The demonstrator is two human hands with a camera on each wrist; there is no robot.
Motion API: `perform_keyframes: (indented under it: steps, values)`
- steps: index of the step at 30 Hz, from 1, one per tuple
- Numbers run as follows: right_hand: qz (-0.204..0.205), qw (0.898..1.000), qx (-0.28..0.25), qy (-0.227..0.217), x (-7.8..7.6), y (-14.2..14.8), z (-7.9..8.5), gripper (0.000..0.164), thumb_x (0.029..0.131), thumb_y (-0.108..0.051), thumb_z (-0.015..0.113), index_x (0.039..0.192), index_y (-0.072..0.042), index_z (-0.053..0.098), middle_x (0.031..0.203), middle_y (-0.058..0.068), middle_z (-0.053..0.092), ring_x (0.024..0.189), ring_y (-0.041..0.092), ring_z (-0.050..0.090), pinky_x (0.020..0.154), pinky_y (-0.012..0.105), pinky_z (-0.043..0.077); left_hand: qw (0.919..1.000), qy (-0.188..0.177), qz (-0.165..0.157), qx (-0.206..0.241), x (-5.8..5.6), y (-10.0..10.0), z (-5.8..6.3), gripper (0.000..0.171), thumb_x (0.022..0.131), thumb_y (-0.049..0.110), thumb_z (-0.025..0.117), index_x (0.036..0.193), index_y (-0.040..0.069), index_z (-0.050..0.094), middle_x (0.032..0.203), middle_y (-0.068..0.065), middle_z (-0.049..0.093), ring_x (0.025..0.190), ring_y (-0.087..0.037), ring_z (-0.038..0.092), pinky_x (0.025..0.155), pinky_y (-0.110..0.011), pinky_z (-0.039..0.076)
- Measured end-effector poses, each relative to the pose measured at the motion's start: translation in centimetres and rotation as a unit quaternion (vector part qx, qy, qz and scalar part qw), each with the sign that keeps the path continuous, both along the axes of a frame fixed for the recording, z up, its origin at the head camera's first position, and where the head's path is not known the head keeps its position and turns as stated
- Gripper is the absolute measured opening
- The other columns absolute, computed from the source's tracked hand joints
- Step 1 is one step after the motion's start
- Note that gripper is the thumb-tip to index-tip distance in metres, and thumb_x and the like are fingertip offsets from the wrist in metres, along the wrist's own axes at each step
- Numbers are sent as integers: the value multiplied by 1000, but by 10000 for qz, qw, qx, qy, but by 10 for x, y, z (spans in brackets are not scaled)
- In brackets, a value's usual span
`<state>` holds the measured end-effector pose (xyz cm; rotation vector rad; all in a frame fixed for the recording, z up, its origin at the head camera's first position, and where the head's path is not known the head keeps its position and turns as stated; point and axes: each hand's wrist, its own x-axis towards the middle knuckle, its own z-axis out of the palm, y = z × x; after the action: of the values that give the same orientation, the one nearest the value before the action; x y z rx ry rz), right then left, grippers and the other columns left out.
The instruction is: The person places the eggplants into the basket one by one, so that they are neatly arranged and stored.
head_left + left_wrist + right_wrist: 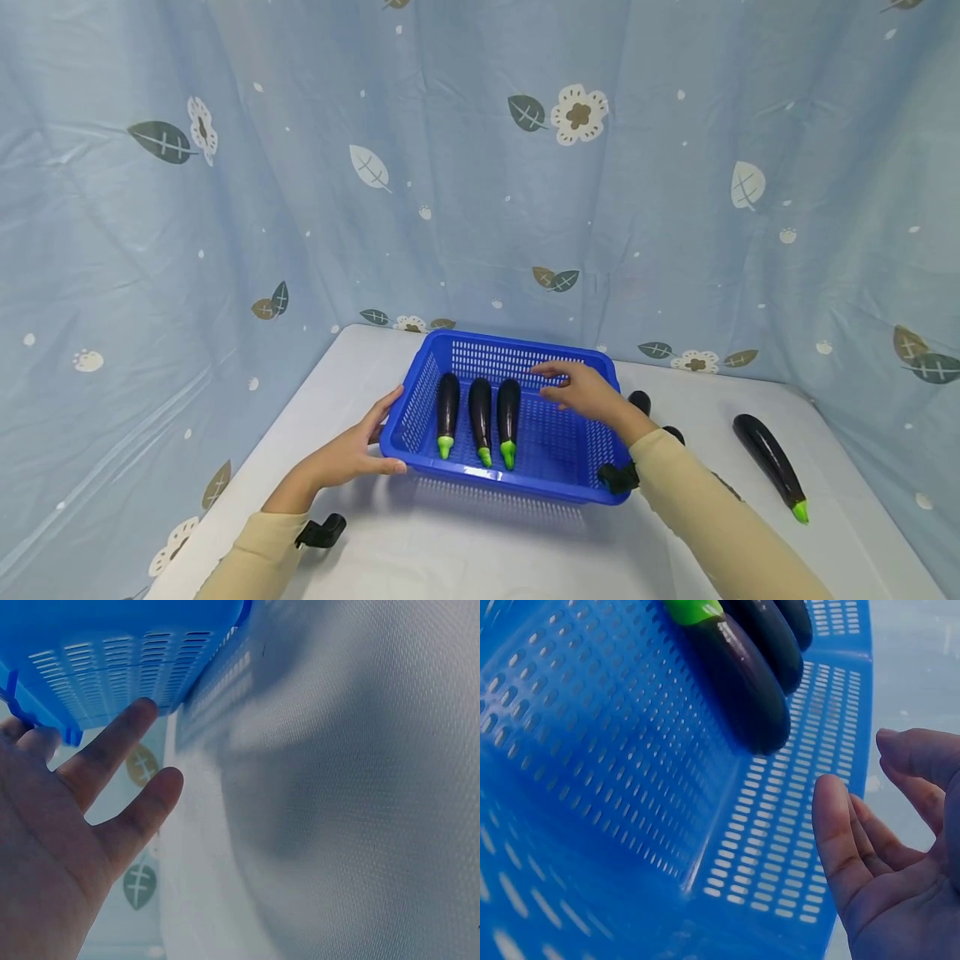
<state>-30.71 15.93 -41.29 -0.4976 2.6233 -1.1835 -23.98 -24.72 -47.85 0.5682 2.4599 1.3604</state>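
On my right wrist feed, the blue basket [697, 922] fills most of the view, its base and walls pierced with rows of slots. I see 3 dark, glossy eggplants [739, 682] side by side near the top — the nearest 1 shows a bright green cap. The right hand [904, 900] is at lower right, fingers parted; 1 fingertip overlaps the slotted wall — I can't tell whether they touch. A pale surface [915, 675] shows past the rim.

Blue basket [553, 443] shared by all views, head forward and down, left wrist close outside, right wrist close looking in
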Motion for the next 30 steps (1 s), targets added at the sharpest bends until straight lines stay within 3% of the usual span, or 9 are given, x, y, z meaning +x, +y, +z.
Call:
perform_keyframes:
  steps: [16, 23, 30]
  values:
    - [-129, 9992, -45, 370, 0, 28, 6, 44, 101, -17, 65, 142, -5, 58, 137, 26, 58, 102, 35, 68, 78, 43, 61, 10000, -7, -52, 44, 0, 0, 0, 116, 84, 33, 83, 164, 30, 0, 167, -24, 11, 138, -54, 40, 106, -69, 38]
    - [-391, 9983, -36, 428, 4, 40, 6, 43, 102, -20, 64, 142, -7, 58, 135, 25, 60, 99, 31, 68, 81, 47, 61, 9999, -37, -52, 80, 0, 0, 0, 116, 84, 33, 83, 164, 30, 0, 166, -25, 12, 138, -54, 40, 105, -69, 38]
    - [-689, 9964, -40, 485, 7, 53, 4, 44, 102, -21, 63, 143, -7, 56, 134, 25, 60, 101, 31, 66, 78, 40, 61, 10000, -22, -49, 83, 0, 0, 0, 116, 84, 32, 84, 164, 31, 1, 166, -25, 12, 138, -54, 40, 105, -69, 39]
